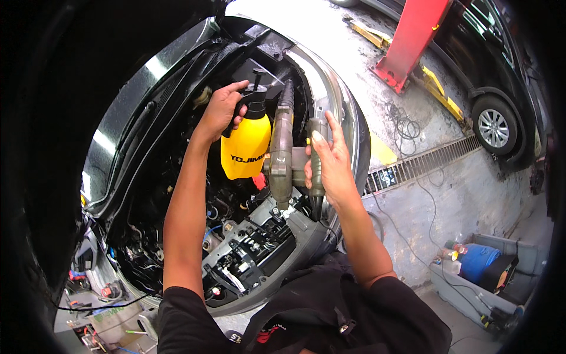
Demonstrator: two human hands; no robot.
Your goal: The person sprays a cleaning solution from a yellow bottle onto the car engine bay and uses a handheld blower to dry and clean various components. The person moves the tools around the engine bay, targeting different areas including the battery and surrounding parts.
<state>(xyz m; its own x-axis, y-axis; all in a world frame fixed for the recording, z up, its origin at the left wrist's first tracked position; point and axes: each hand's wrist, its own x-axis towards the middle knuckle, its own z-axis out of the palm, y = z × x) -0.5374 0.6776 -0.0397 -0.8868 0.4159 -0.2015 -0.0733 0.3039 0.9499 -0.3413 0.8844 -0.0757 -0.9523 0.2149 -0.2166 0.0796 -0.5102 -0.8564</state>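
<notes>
My left hand (222,112) is wrapped round the black handle of a yellow pump spray bottle (247,147), its forefinger stretched toward the black pump top. The bottle hangs upright over the engine bay (171,206) of a car. Just to its right, my right hand (330,162) grips the rear handle of a worn grey-green power tool (283,153). This tool has a long body and a ribbed dark snout that points away from me. My right thumb lies by a small yellow part on the handle. Both things are held above the car's front corner, near the headlight (315,71).
A raised bonnet (41,147) darkens the left side. On the right are a red lift post (407,47) with yellow arms, a floor drain grate (424,165), loose cables, another dark car (501,76) and a grey bin (471,289) holding a blue tank.
</notes>
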